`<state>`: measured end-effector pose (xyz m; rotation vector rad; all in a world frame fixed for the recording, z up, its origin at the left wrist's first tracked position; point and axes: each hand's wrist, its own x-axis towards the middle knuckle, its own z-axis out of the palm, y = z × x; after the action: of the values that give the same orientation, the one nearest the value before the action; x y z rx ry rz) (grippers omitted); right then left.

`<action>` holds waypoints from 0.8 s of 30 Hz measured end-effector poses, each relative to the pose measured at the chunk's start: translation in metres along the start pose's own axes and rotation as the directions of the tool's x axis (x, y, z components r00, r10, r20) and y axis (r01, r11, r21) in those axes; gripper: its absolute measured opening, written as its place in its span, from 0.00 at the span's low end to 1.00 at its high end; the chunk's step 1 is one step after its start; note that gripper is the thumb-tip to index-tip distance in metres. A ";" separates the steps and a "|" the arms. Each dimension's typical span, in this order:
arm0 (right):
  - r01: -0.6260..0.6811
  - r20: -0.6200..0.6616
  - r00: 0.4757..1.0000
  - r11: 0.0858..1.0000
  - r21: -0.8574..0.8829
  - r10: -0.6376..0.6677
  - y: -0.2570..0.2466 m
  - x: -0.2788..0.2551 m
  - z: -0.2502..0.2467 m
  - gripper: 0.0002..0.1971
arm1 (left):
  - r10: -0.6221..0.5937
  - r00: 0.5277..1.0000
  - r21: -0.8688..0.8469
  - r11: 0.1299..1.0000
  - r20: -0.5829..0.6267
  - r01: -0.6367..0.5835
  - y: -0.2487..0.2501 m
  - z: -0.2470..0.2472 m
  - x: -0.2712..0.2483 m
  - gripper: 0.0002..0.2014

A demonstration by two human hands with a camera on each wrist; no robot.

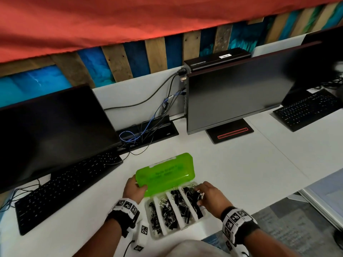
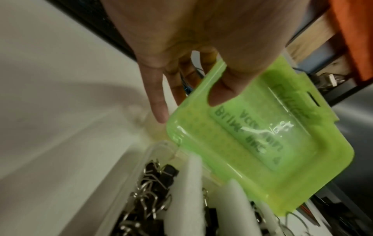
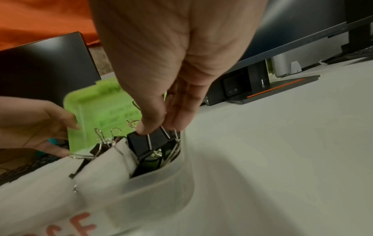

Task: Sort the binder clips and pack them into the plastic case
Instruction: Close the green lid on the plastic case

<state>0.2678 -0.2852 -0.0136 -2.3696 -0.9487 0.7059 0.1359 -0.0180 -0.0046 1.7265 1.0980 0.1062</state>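
The case (image 1: pixel 187 226) lies on the tabletop (image 1: pixel 232 173), clips sorted inside. The left hand (image 1: pixel 134 190) grasps the raised lid (image 1: pixel 165 175); the right hand (image 3: pixel 161 89) pinches a clip (image 3: pixel 149 143) in the case's rightmost compartment, directly beneath its fingertips.

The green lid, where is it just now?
In the head view the green lid stands open at the case's far edge, held by the left hand, between the two monitors.

— Any writing you can read?
— Orange letters on the clear case (image 3: pixel 141 196) below the right hand (image 3: pixel 171 79): "SE", cut off.
— And the green lid (image 2: pixel 252 143) by the left hand (image 2: pixel 201 39)?
— Dark print, mirrored and blurred; unreadable.
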 end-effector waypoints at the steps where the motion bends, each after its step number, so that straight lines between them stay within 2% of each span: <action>1: -0.010 -0.010 1.000 1.000 0.009 0.010 -0.001 -0.001 0.001 0.22 | 0.059 0.998 0.003 0.998 0.002 -0.059 -0.002 -0.003 -0.004 0.19; 4: -0.055 -0.058 0.997 0.997 0.062 0.058 0.000 -0.003 0.004 0.25 | 0.270 0.961 0.038 0.962 0.059 -0.272 -0.007 -0.010 -0.029 0.23; 7: -0.170 -0.079 0.980 0.976 0.135 0.182 0.005 -0.001 0.004 0.22 | 0.425 0.887 0.069 0.894 0.182 -0.442 -0.013 -0.012 -0.056 0.25; 10: -0.196 -0.060 0.977 0.971 0.133 0.205 0.012 0.000 0.002 0.13 | 0.437 0.831 0.177 0.839 0.344 -0.515 -0.032 -0.010 -0.071 0.34; 13: -0.138 -0.044 0.988 0.980 0.142 0.146 0.025 -0.007 0.000 0.21 | 0.453 0.778 0.229 0.780 0.435 -0.582 -0.051 -0.003 -0.081 0.42; 14: -0.156 -0.059 0.984 0.972 0.174 0.168 0.031 -0.011 -0.001 0.23 | 0.460 0.772 0.233 0.771 0.439 -0.592 -0.055 -0.001 -0.084 0.41; 16: -0.219 -0.140 0.956 0.943 0.253 0.259 0.046 -0.017 -0.002 0.21 | 0.487 0.758 0.259 0.738 0.434 -0.623 -0.057 0.001 -0.087 0.31; 18: -0.238 -0.170 0.936 0.910 0.340 0.308 0.050 -0.021 -0.003 0.14 | 0.510 0.739 0.315 0.683 0.439 -0.659 -0.055 0.001 -0.088 0.23; 19: -0.225 -0.147 0.943 0.896 0.382 0.300 0.047 -0.021 -0.002 0.10 | 0.503 0.732 0.359 0.648 0.460 -0.671 -0.053 0.001 -0.088 0.23; 20: -0.209 -0.111 0.955 0.889 0.408 0.275 0.041 -0.021 -0.001 0.09 | 0.486 0.726 0.400 0.615 0.486 -0.679 -0.052 0.002 -0.089 0.25; 22: -0.181 -0.023 0.977 0.875 0.449 0.213 0.028 -0.020 0.003 0.19 | 0.467 0.720 0.453 0.565 0.514 -0.690 -0.051 0.002 -0.089 0.28; 24: -0.180 0.005 0.979 0.854 0.487 0.204 0.017 -0.019 0.006 0.27 | 0.472 0.716 0.457 0.556 0.514 -0.695 -0.051 0.003 -0.091 0.28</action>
<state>0.2605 -0.3079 -0.0229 -2.0282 -0.4413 0.8458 0.0540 -0.0818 -0.0088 2.5706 0.2166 -0.1585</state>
